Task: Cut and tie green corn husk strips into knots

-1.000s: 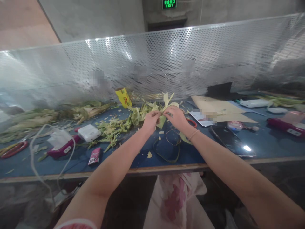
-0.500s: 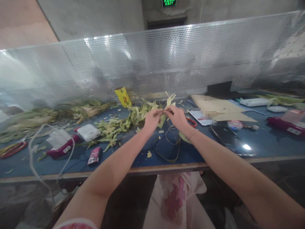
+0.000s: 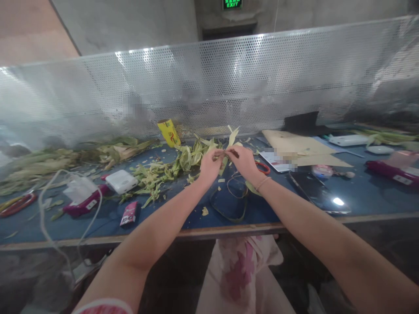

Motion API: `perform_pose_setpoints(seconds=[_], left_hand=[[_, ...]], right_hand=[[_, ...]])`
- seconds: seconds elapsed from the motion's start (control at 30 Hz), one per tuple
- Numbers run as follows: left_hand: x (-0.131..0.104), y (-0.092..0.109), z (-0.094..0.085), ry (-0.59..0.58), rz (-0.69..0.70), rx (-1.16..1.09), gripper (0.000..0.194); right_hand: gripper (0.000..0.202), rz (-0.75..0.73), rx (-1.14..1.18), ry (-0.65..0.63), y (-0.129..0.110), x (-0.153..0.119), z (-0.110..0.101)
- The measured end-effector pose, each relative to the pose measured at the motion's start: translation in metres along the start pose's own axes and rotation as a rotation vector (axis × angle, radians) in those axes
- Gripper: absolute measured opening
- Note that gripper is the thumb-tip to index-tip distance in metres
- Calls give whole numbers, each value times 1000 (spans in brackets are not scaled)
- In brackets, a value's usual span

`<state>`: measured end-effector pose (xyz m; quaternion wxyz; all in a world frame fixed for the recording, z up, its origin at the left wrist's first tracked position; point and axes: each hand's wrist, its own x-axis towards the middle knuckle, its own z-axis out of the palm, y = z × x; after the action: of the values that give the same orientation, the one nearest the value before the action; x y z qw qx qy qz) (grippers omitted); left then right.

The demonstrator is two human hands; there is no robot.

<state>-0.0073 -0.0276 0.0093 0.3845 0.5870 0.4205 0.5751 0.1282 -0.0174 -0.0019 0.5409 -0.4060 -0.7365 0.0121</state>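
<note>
Item: leaf strip, held between both hands above the blue table.

Left hand: fingertips pressed together in a pinch on the strip's left end.

Right hand: fingertips likewise pinched on the strip's right end, nearly touching the left fingertips. A thin bracelet shows at the wrist.

Axis: the short held stretch runs left to right between the two pinches; a loose pale leaf end rises up and away from them, another hangs down. Neither hand is clearly nearer; both meet at the strip.

Below the strip: thin dark loops lying on the table.

Left of the strip: a heap of cut leaves, then a white box.

Right of the strip: a red ring, partly hidden by the right hand; farther right, a dark phone.

Behind the strip: a yellow packet against the perforated metal screen.
</note>
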Motion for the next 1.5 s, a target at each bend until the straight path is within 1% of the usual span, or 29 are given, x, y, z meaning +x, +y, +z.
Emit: perform_pose_setpoints(seconds=[0.13, 0.23, 0.33, 0.47, 0.57, 0.67, 0.77, 0.83, 0.97, 1.07, 1.17, 1.27, 1.4, 1.5], left_hand=[[-1, 2, 1, 37, -12, -13, 14], [-2, 4, 0, 32, 6, 36, 9], [-2, 2, -2, 12, 51, 120, 7], [1, -5, -5, -3, 136, 210, 7], [1, -7, -5, -21, 187, 240, 8], [-1, -5, -4, -28, 199, 221, 9], [-1, -4, -4, -8, 204, 217, 9], [1, -6, -5, 11, 226, 262, 10], [5, -12, -6, 8, 286, 406, 8], [7, -14, -7, 1, 301, 453, 6], [6, -12, -8, -3, 301, 469, 7], [4, -7, -8, -18, 305, 495, 9], [3, -4, -8, -29, 340, 521, 12], [6, -7, -8, -35, 358, 530, 10]], right_hand=[[17, -97, -31, 6, 4, 0, 4], [19, -142, -62, -23, 5, 0, 5], [20, -146, -75, -57, 5, 1, 4], [20, -139, -86, -86, 6, 2, 4], [18, -146, -97, -80, 6, 2, 4], [15, -131, -78, -54, 4, 1, 5], [11, -94, -28, -50, 4, 2, 6], [10, -61, 10, -65, 4, 4, 6], [15, 34, 89, -189, 7, 7, 4], [16, 81, 113, -253, 8, 8, 3], [14, 128, 129, -298, 7, 8, 2], [13, 218, 201, -342, 3, 10, 0], [18, 339, 357, -306, -1, 10, -3], [23, 399, 422, -277, -4, 8, -4]])
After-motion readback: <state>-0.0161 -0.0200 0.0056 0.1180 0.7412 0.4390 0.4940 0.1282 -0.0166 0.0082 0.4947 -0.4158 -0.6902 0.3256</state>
